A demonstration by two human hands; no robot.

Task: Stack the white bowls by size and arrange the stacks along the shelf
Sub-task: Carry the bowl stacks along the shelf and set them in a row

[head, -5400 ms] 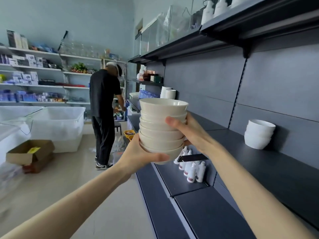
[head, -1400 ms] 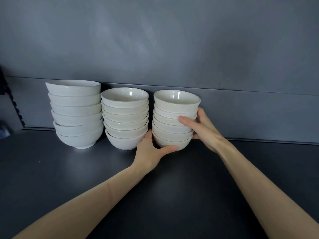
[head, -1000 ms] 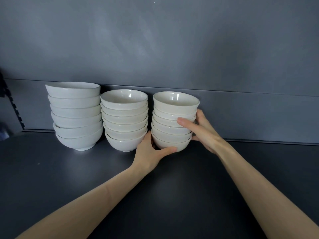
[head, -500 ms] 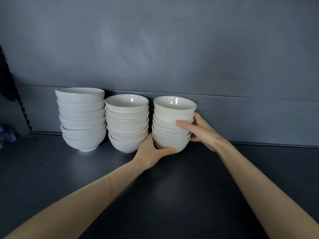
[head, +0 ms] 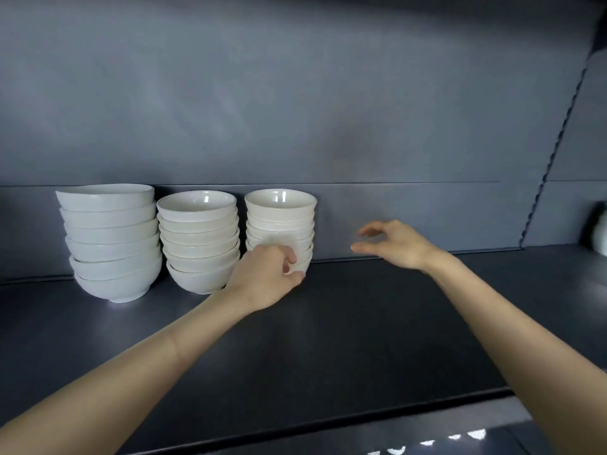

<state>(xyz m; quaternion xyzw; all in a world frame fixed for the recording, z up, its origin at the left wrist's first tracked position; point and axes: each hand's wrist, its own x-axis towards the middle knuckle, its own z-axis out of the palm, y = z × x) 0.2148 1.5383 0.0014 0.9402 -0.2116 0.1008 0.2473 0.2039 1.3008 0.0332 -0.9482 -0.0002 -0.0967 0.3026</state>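
Three stacks of white bowls stand in a row against the back panel of the dark shelf [head: 361,323]. The largest stack [head: 111,244] is on the left, a medium stack [head: 198,238] is in the middle, and the smallest stack [head: 281,211] is on the right. My left hand [head: 266,277] is at the foot of the smallest stack with loosely curled, blurred fingers that hide its lower bowls. My right hand [head: 397,244] hovers to the right of that stack, apart from it, with relaxed fingers and nothing in it.
A slotted upright rail [head: 551,152] divides the back panel at the right. A pale object [head: 601,231] shows at the far right edge. Below the shelf's front edge, tops of white bottles [head: 437,443] are visible. Another shelf overhangs above.
My right hand has let go of the smallest stack and moved right. My left hand has loosened at the stack's foot. The view has shifted right.
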